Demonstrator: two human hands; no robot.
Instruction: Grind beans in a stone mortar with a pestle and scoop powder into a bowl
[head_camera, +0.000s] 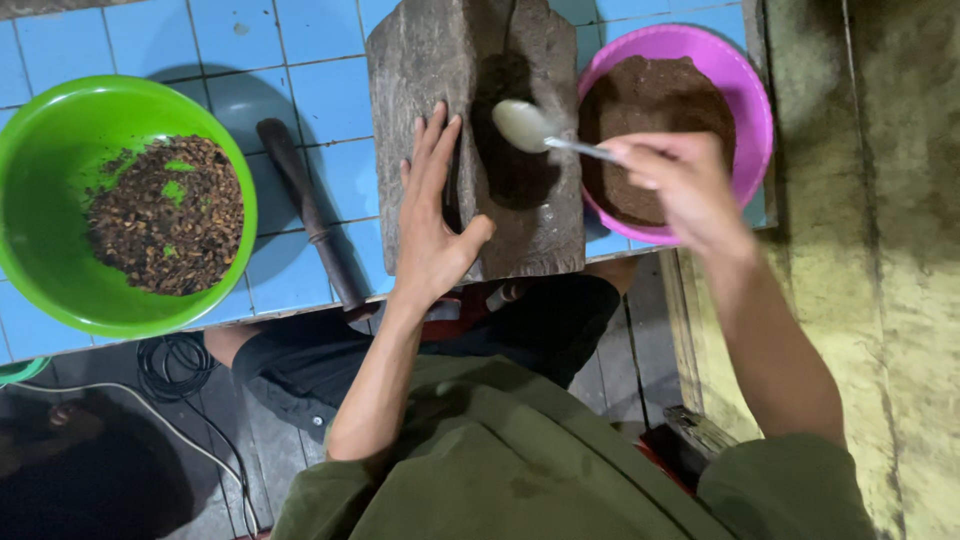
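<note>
Right hand holds spoon over wooden mortar.

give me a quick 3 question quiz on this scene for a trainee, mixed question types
1. True or false: the left hand rests flat on the stone mortar.
2. What does the right hand hold? A) pestle B) spoon C) knife
3. Fill in: the coarse dark bits lie in the ____ bowl.

Key:
1. True.
2. B, the spoon, held over the mortar's hollow.
3. Green: the green bowl. The pink bowl holds fine brown powder; the dark pestle lies untouched on the blue tiles.
</note>
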